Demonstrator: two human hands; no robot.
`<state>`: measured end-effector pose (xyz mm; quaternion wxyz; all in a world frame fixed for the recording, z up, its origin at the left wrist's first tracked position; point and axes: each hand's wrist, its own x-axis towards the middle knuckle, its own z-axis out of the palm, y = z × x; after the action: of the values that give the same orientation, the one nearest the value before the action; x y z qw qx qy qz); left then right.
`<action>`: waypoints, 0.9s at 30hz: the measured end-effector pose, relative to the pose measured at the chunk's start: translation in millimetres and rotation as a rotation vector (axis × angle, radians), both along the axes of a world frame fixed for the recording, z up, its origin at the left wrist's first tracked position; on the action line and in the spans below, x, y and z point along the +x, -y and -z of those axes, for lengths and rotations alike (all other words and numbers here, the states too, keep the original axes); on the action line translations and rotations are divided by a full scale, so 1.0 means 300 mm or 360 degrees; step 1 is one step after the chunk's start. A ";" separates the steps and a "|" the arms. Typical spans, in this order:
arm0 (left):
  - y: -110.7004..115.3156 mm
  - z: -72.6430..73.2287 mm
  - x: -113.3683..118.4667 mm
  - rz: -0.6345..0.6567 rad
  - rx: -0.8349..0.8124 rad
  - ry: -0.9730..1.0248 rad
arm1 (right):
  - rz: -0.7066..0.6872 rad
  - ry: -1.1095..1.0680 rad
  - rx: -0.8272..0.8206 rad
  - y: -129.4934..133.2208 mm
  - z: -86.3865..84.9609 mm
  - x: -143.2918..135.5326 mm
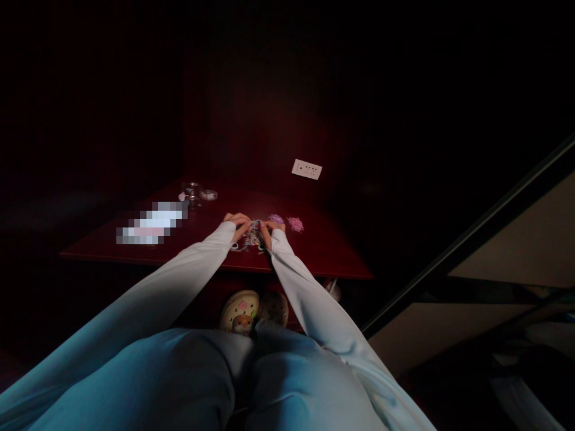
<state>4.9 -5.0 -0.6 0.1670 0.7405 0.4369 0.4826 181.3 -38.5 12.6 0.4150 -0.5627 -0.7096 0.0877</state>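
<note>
Both hands meet over the middle of a dark red table (202, 250), near its front edge. My left hand (238, 223) has its fingers closed on one side of a tangle of small multicoloured pieces (253, 237). From the other side my right hand (272, 231) pinches at the same tangle. Part of it rests on the table below the fingers, where a green ring shape shows. Just beyond my right hand lies a small purple pile (275, 219), with a pink pile (295, 224) to its right. The pieces are too small to make out singly.
A clear glass jar (192, 193) and a round lid (209, 195) stand at the back left. Nearer lies a bright, pixelated flat object (155, 227). A white socket plate (306, 169) is on the wall. Yellowish clogs (240, 308) show below the table edge.
</note>
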 end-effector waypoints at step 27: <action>-0.028 0.006 -0.009 0.0006 -0.0033 -0.0085 | 0.0129 0.0165 -0.0055 0.021 -0.023 -0.016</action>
<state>2.3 3.5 -2.2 0.1639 0.7521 0.4449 0.4577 176.6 -44.8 19.6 0.3712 -0.6018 -0.7051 0.0538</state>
